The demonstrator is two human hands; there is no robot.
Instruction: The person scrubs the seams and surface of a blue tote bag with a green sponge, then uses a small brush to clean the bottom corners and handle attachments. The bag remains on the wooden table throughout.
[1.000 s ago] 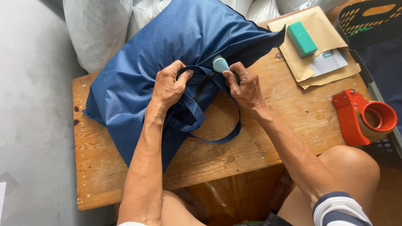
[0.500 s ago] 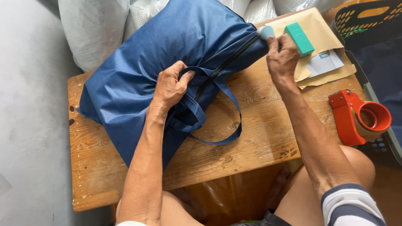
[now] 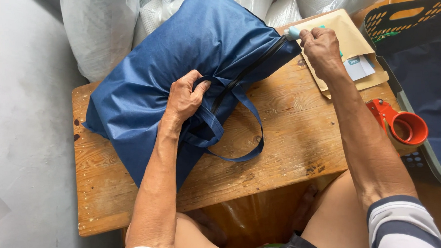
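On the wooden table [image 3: 291, 145] by the grey floor [image 3: 27, 122], my left hand [image 3: 184, 98] grips the bag [image 3: 178, 66], my right hand [image 3: 321, 45] pinches its zip pull [image 3: 292, 33]

Your bag [image 3: 178, 56]: matt blue woven cloth, creased. Table [image 3: 290, 136]: rough worn wood, stained. Envelope [image 3: 356, 43]: matt brown paper. Tape gun [image 3: 396, 126]: glossy red plastic. Sacks [image 3: 102, 30] behind: shiny clear plastic.

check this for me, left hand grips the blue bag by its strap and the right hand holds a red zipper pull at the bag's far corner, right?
Not quite: in the head view the zipper pull is light blue, not red. The left hand does grip the blue bag by its strap, and the right hand holds the pull at the far corner.
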